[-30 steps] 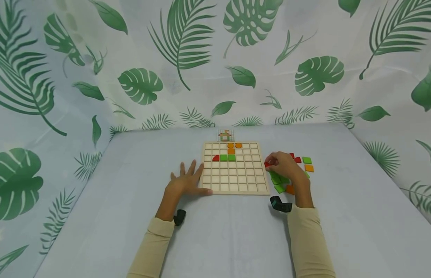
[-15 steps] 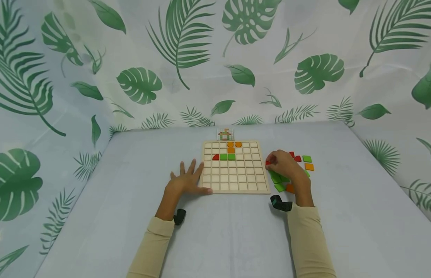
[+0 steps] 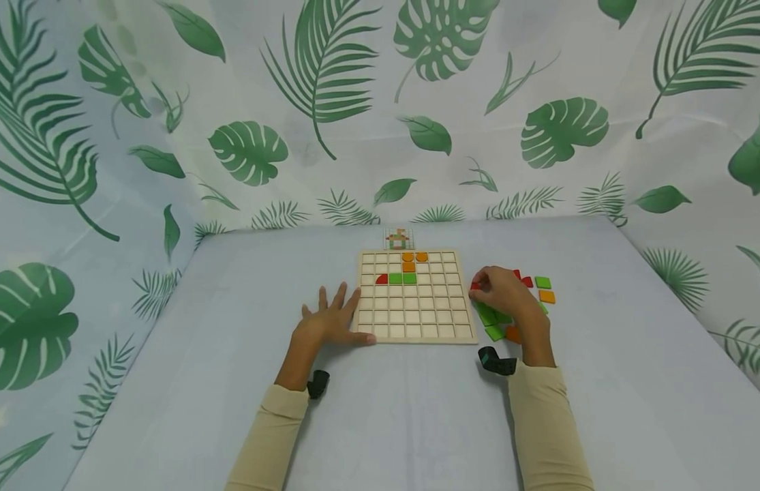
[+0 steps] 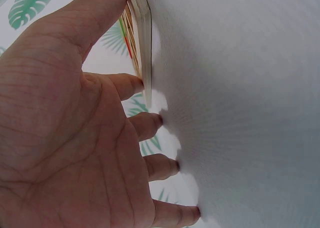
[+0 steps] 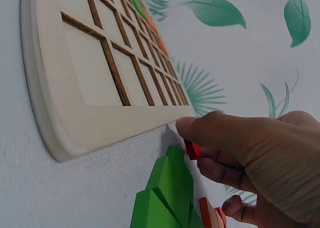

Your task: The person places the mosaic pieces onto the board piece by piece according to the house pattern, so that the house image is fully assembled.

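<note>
A wooden grid board (image 3: 416,340) lies on the table, with orange pieces (image 3: 408,267), two green squares (image 3: 402,279) and a red rounded piece (image 3: 382,279) in its upper cells. My left hand (image 3: 327,326) is spread at the board's left edge, thumb and index finger touching it, other fingertips on the cloth. Just right of the board, my right hand (image 3: 504,292) pinches a small red piece (image 5: 193,149) between thumb and fingers. Green pieces (image 5: 170,183) lie below that hand.
A small pattern card (image 3: 399,239) lies behind the board. Loose red (image 3: 527,281), green (image 3: 542,282) and orange (image 3: 546,296) pieces lie to the right, partly hidden by the right hand. Leaf-printed cloth (image 3: 355,136) rises behind the table.
The right hand, with the red piece in its pinch, has shifted very slightly right. The left hand and the pieces on the board stay as they were.
</note>
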Available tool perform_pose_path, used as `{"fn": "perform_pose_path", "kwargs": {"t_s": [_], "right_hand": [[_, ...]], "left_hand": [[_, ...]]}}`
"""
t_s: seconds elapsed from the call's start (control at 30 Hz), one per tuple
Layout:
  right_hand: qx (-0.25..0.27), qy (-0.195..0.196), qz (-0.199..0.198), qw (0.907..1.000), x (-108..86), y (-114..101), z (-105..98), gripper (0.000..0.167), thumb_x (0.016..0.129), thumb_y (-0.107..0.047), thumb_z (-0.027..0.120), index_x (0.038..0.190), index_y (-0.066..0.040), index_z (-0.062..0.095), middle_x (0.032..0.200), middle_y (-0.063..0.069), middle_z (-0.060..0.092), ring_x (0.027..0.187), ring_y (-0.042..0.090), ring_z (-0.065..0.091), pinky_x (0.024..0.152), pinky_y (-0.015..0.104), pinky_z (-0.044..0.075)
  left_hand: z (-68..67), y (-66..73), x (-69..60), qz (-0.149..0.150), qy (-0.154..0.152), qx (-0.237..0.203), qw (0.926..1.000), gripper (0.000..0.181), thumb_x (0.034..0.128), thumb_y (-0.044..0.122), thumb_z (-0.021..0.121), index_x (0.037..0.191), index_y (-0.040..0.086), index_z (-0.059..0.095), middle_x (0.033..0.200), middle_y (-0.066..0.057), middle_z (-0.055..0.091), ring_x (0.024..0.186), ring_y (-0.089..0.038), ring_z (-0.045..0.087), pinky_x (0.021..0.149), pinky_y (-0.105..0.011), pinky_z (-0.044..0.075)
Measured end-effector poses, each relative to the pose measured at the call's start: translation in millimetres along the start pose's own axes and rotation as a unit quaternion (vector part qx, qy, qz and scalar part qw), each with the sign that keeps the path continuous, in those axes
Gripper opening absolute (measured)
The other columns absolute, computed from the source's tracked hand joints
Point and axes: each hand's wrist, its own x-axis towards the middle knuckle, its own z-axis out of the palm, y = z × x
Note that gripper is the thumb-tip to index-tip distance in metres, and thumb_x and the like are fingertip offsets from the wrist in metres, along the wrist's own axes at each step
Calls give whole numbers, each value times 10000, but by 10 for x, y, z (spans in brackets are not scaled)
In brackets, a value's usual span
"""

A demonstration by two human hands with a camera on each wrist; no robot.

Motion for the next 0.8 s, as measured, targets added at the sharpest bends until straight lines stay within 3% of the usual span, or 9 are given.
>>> {"fn": "perform_pose_path", "kwargs": {"t_s": [0.23,0.8], "right_hand": [[63,250,-177,9995,30,-57,26,310,911,-225,684,1107,9,630,1034,172,649,944,292,575,859,442,516],[296,363,-927,9946,230,-298,187,295,905,-200,701,1096,17,643,1022,171,669,925,292,613,827,446,528]], "left_hand": [[10,-6,3,44,20,-7,10000,1060,804,693,630,1589,248,75,1660,-86,-47,1488,-465,-89,1101,-748,94],[17,-12,22,15,-29,60,10000,1059,804,703,620,1589,256,67,1661,-75,-52,1489,-464,-91,1103,-746,96]]}}
